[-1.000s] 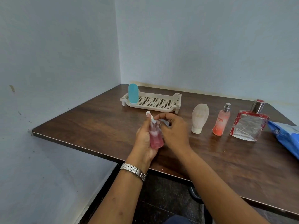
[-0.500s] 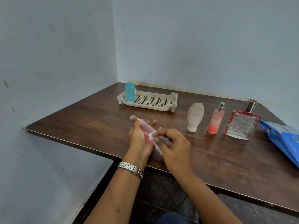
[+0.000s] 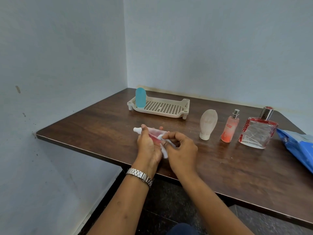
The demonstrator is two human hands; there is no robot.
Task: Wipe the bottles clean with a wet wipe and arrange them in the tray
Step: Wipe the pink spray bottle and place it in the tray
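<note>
My left hand grips a small pink bottle with a white cap, tilted almost flat with the cap pointing left. My right hand pinches a white wet wipe against the bottle's lower end. A beige perforated tray stands at the back of the table with a blue bottle upright in its left end. To the right stand a cream bottle, a slim orange spray bottle and a square clear-and-red perfume bottle.
The dark wooden table sits in a wall corner, with walls to the left and behind. A blue wet-wipe packet lies at the right edge. Bare tabletop stretches in front of the row of bottles.
The pink bottle went from upright to lying almost flat in my left hand. My right hand shifted from its top down to its lower end with the wipe.
</note>
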